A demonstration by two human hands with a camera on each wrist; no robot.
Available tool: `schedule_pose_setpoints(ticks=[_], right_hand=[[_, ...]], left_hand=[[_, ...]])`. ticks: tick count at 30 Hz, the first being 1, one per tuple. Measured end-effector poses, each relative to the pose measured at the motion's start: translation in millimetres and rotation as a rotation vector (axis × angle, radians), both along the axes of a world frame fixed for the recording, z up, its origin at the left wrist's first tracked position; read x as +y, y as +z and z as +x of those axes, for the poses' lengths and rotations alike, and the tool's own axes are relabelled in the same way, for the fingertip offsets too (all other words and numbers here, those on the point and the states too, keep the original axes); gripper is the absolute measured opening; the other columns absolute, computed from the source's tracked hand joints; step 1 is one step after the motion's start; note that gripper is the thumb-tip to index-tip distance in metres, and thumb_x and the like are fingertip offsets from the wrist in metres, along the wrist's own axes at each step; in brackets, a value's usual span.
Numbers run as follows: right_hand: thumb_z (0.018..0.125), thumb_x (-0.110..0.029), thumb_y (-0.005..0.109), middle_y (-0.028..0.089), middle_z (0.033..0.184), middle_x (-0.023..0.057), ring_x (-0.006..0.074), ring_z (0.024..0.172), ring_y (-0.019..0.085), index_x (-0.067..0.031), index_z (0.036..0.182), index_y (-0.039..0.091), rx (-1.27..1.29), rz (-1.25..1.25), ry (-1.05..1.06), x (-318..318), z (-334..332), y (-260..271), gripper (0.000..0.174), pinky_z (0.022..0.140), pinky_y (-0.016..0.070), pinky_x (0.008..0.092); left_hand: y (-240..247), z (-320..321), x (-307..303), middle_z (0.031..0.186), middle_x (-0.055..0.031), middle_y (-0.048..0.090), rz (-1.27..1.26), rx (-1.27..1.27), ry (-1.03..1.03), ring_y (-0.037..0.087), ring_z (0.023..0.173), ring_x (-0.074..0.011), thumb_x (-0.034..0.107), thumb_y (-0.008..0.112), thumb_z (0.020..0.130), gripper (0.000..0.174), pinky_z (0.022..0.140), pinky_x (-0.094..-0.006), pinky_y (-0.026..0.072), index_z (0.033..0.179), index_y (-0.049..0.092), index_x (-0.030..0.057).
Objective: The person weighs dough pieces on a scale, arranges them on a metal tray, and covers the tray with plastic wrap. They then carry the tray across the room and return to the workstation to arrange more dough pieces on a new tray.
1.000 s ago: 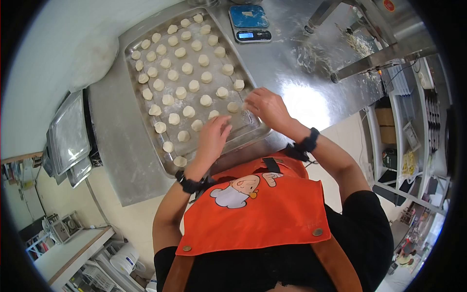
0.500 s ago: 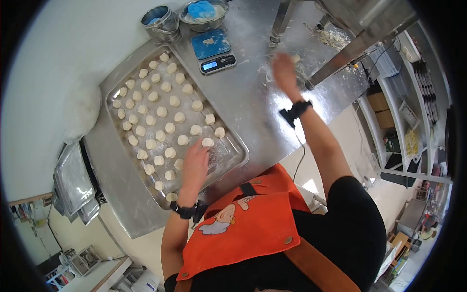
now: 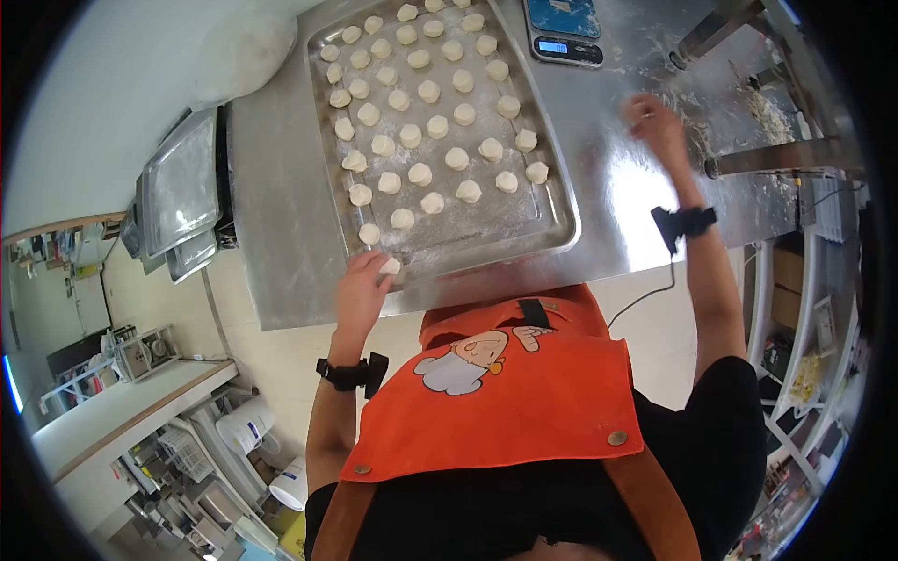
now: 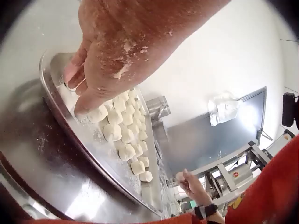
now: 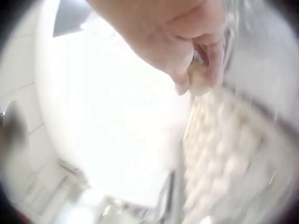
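Observation:
Rows of pale dough balls (image 3: 438, 127) sit on a floured metal tray (image 3: 486, 245). My left hand (image 3: 360, 292) is at the tray's near left corner, thumb and fingertips around a dough ball (image 3: 390, 267) there; in the left wrist view the hand's back hides much of that ball. Off to the tray's right, over the steel table, my right hand (image 3: 659, 131) is blurred by motion. In the right wrist view its thumb and curled fingers pinch another dough ball (image 5: 199, 81).
A digital scale (image 3: 566, 47) with a blue platform stands beyond the tray's far right side. Metal machine legs (image 3: 786, 157) rise at the table's right, with dough scraps (image 3: 769, 117) behind. Metal trays (image 3: 187, 196) lean at the left, under a white bag (image 3: 243, 51).
My right hand has left a dough ball at the tray's right edge, moved out over the table and picked up another. My left hand has shifted from the front row to the near left corner.

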State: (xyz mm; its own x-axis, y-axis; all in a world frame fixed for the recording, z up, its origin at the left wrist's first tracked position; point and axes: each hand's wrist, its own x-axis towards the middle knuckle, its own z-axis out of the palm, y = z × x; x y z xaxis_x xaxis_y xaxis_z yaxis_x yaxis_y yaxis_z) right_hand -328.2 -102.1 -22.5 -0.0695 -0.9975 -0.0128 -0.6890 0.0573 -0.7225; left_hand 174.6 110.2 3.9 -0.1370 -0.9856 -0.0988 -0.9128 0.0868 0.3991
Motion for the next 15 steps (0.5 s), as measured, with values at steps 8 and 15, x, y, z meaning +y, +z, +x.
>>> schedule_pose_setpoints(ticks=[8, 15], right_hand=[[0.078, -0.018, 0.064, 0.059, 0.095, 0.0135, 0.0316, 0.082, 0.062, -0.0063, 0.102, 0.064, 0.132, 0.007, 0.842, 139.5, 304.1, -17.4, 0.026, 0.069, 0.0526, 0.0411], [0.085, -0.031, 0.061, 0.062, 0.09, 0.0159, 0.0355, 0.08, 0.063, -0.0071, 0.097, 0.064, 0.345, 0.207, 0.827, 146.6, 322.4, 8.9, 0.027, 0.069, 0.0514, 0.0448]], left_hand=[[-24.1, 14.8, -4.8, 0.096, -0.0103, 0.057, -0.014, 0.047, -0.065, 0.054, 0.097, -0.0304, 0.004, 0.067, 0.071, 0.025, 0.083, -0.0399, 0.0465, 0.095, 0.064, 0.0038], [-46.7, 24.1, -0.2, 0.106, -0.0163, 0.058, -0.021, 0.09, -0.081, 0.054, 0.102, -0.0351, 0.008, 0.063, 0.079, 0.024, 0.088, -0.0426, 0.0453, 0.102, 0.063, 0.0036]])
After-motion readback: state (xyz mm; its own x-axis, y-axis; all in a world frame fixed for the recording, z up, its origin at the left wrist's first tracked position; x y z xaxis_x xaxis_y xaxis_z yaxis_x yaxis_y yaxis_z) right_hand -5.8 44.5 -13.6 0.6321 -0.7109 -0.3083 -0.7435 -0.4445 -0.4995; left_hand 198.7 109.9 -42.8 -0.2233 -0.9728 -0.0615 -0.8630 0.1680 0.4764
